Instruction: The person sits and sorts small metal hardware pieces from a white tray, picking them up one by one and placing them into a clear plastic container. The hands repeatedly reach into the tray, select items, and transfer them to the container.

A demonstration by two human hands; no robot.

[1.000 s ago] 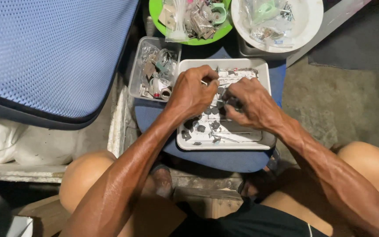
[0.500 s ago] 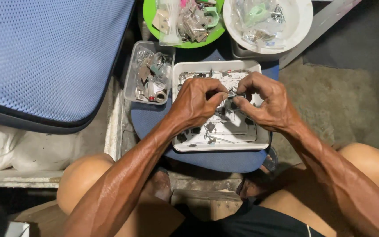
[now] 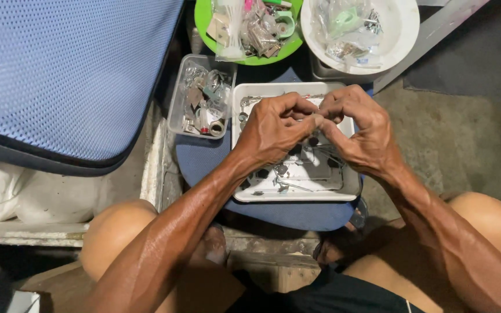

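At far left lies one blue mesh panel (image 3: 65,69) with a dark edge. Next to it stands one clear plastic tub (image 3: 176,101) holding mixed small hardware. The left hand (image 3: 273,130) hovers over the white tray (image 3: 297,196), fingers curled tight, thumb and forefinger pressed together on a small part (image 3: 318,120) too small to identify. The right hand (image 3: 358,130) meets it fingertip to fingertip, likewise curled and pinching the same small part from the other side; both hands are touching above the tray's upper half. The tray rests on a blue cushioned seat (image 3: 201,159) and carries several dark small pieces and thin metal bits; the count cannot be told. Above stand two round dishes: one green plate (image 3: 204,23) with clear packets, one white bowl (image 3: 404,35) with clear bags and a pale green item.
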